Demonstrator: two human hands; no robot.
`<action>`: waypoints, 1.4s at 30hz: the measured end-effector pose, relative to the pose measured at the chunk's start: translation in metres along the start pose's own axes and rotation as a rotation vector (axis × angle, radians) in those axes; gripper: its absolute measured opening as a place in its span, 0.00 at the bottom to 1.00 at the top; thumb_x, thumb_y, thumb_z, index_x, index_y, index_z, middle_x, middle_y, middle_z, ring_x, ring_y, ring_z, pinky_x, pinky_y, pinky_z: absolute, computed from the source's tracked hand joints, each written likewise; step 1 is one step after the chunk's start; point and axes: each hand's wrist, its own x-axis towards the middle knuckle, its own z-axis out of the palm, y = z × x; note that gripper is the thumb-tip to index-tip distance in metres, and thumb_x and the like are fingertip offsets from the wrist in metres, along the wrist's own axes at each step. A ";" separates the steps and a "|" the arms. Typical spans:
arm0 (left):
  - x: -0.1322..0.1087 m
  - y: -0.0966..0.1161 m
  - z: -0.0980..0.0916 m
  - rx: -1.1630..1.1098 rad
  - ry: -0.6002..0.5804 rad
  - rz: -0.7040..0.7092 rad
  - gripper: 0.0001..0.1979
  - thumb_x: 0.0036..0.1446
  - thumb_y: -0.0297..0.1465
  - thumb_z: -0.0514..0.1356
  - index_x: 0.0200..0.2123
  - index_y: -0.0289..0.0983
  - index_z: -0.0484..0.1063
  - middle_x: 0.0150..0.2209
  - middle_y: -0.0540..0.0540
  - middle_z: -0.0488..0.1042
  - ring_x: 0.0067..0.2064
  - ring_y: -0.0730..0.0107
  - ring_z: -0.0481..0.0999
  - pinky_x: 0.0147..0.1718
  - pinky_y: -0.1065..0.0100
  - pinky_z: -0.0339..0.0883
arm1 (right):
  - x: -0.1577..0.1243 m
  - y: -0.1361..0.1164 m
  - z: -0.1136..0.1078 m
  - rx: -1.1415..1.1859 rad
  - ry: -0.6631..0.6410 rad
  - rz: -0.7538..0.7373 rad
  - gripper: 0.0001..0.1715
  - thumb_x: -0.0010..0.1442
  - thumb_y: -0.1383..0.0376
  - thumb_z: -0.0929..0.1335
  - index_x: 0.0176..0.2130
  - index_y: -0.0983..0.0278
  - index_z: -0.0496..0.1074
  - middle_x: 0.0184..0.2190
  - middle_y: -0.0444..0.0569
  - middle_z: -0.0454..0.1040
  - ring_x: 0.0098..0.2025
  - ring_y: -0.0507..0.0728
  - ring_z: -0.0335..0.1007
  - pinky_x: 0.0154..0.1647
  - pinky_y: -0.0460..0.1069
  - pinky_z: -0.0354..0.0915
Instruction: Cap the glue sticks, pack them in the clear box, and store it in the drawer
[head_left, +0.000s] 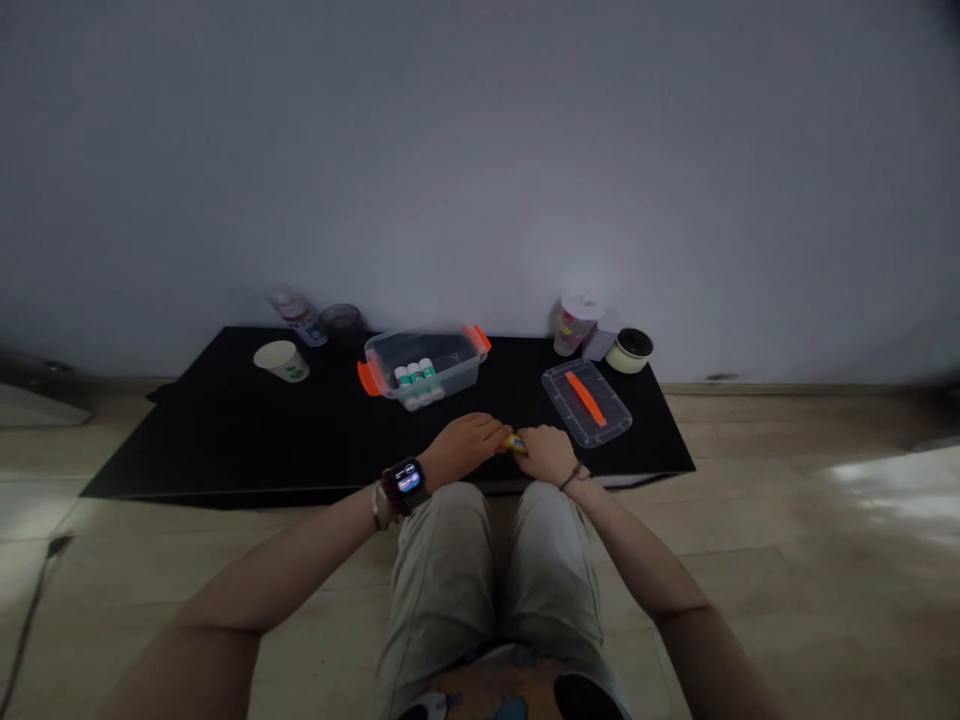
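Note:
Near the front edge of the table, my left hand (pixel 466 445) and my right hand (pixel 547 453) meet around a small yellow object (pixel 514 442) with dark markings. The fingers of both hands are closed on its two ends, and its kind is too small to make out. Just beyond my left hand stands a clear plastic box (pixel 463 378) with orange latches and no lid on. Several white and green cylinders (pixel 415 372) lie together inside it. To the right of my hands, a clear lid (pixel 613 420) with an orange handle (pixel 586 398) lies flat.
On the left of the black table (pixel 247 450) are a paper cup (pixel 281 361), a spray can (pixel 301 318) and a dark round bowl (pixel 343 322). A plastic cup (pixel 574 325), a pale box (pixel 600 343) and a cream jar (pixel 628 352) stand at the back right, by the wall.

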 end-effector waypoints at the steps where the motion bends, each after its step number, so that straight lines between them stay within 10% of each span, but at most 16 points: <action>1: 0.000 -0.001 0.000 0.009 0.006 0.018 0.10 0.68 0.32 0.55 0.49 0.34 0.69 0.41 0.43 0.77 0.44 0.64 0.76 0.49 0.61 0.68 | 0.004 0.003 0.001 0.071 -0.039 -0.020 0.12 0.59 0.61 0.67 0.41 0.64 0.75 0.38 0.56 0.79 0.42 0.62 0.77 0.37 0.49 0.64; 6: -0.001 -0.005 -0.002 0.080 0.040 0.143 0.11 0.66 0.25 0.54 0.51 0.34 0.69 0.41 0.44 0.77 0.45 0.66 0.76 0.56 0.60 0.66 | 0.030 0.023 0.015 0.807 -0.572 -0.096 0.13 0.50 0.64 0.72 0.25 0.63 0.62 0.15 0.36 0.61 0.17 0.47 0.57 0.19 0.42 0.53; 13: -0.006 0.000 -0.003 0.081 0.052 0.261 0.13 0.67 0.23 0.51 0.50 0.36 0.71 0.39 0.45 0.77 0.45 0.69 0.76 0.60 0.61 0.62 | 0.031 0.032 0.053 1.374 -1.097 -0.171 0.27 0.42 0.58 0.77 0.27 0.60 0.56 0.10 0.28 0.52 0.10 0.43 0.41 0.10 0.39 0.40; 18: -0.008 -0.021 -0.003 0.009 -0.048 0.136 0.18 0.66 0.26 0.53 0.59 0.36 0.66 0.49 0.41 0.76 0.55 0.64 0.73 0.64 0.58 0.57 | 0.027 0.022 0.062 1.510 -0.797 -0.071 0.31 0.40 0.52 0.79 0.27 0.61 0.57 0.10 0.30 0.56 0.10 0.43 0.45 0.11 0.40 0.43; 24: -0.037 -0.102 0.001 0.162 0.045 -0.620 0.30 0.64 0.35 0.54 0.66 0.28 0.57 0.65 0.26 0.60 0.68 0.45 0.58 0.65 0.45 0.46 | 0.028 0.034 0.059 1.657 -0.466 0.137 0.35 0.38 0.48 0.79 0.28 0.59 0.55 0.10 0.28 0.55 0.10 0.43 0.46 0.11 0.41 0.39; 27: -0.053 -0.127 0.006 0.108 -0.124 -0.801 0.30 0.63 0.38 0.52 0.63 0.25 0.61 0.59 0.25 0.69 0.62 0.42 0.68 0.62 0.43 0.51 | 0.025 0.043 0.054 1.695 -0.417 0.139 0.35 0.40 0.47 0.78 0.28 0.59 0.54 0.10 0.29 0.55 0.10 0.43 0.46 0.11 0.41 0.39; 32: -0.054 -0.123 0.014 0.042 -0.280 -0.736 0.23 0.63 0.38 0.50 0.55 0.32 0.71 0.42 0.36 0.81 0.48 0.50 0.79 0.63 0.45 0.48 | 0.021 0.047 0.045 1.693 -0.319 0.109 0.34 0.42 0.48 0.78 0.28 0.59 0.55 0.11 0.29 0.56 0.11 0.43 0.46 0.12 0.41 0.40; 42: -0.062 -0.076 0.029 0.003 -0.096 -0.608 0.13 0.58 0.25 0.52 0.41 0.37 0.75 0.33 0.41 0.80 0.41 0.57 0.79 0.59 0.51 0.58 | 0.020 0.039 0.008 1.431 -0.083 -0.036 0.29 0.55 0.40 0.66 0.35 0.60 0.57 0.19 0.33 0.62 0.14 0.47 0.57 0.14 0.42 0.49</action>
